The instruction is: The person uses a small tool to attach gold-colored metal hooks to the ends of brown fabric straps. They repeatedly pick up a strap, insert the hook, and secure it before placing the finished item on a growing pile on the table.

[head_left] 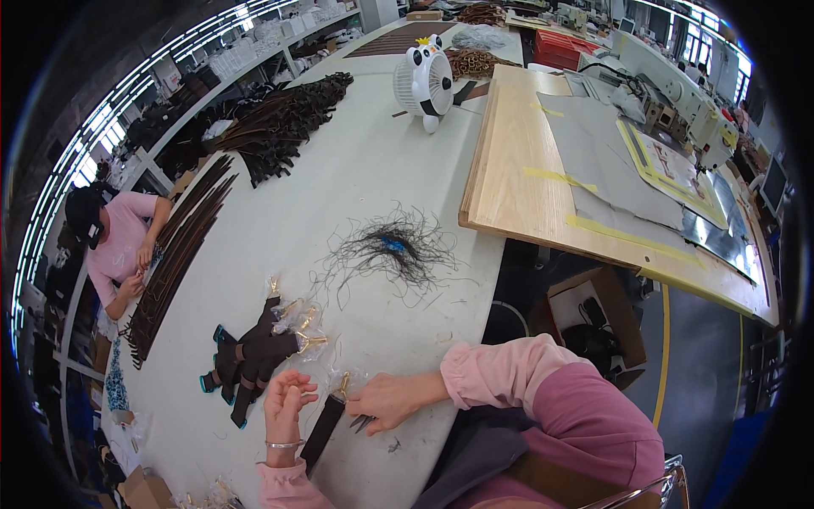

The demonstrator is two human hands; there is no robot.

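Observation:
My right hand (388, 402) is closed round a pair of small dark thread snips (363, 422), whose blades point down to the left. Beside its fingertips lies a dark brown strap (324, 431) with a gold-coloured metal clasp (343, 383) at its upper end, partly in clear plastic. My left hand (288, 409) is just left of this strap, raised, its fingers loosely bent and apart with nothing visible in them. Beyond it, a pile of similar brown straps (254, 352) shows turquoise edges at the left and plastic-wrapped gold clasps at the right.
Loose dark threads (394, 246) lie in a heap on the white table (356, 178). A white-and-black fan (424, 81) stands farther back. Long brown strips (182, 254) run along the left edge, beside a co-worker in pink (127, 242). To the right is a wooden board table (517, 161) with a sewing machine (712, 127).

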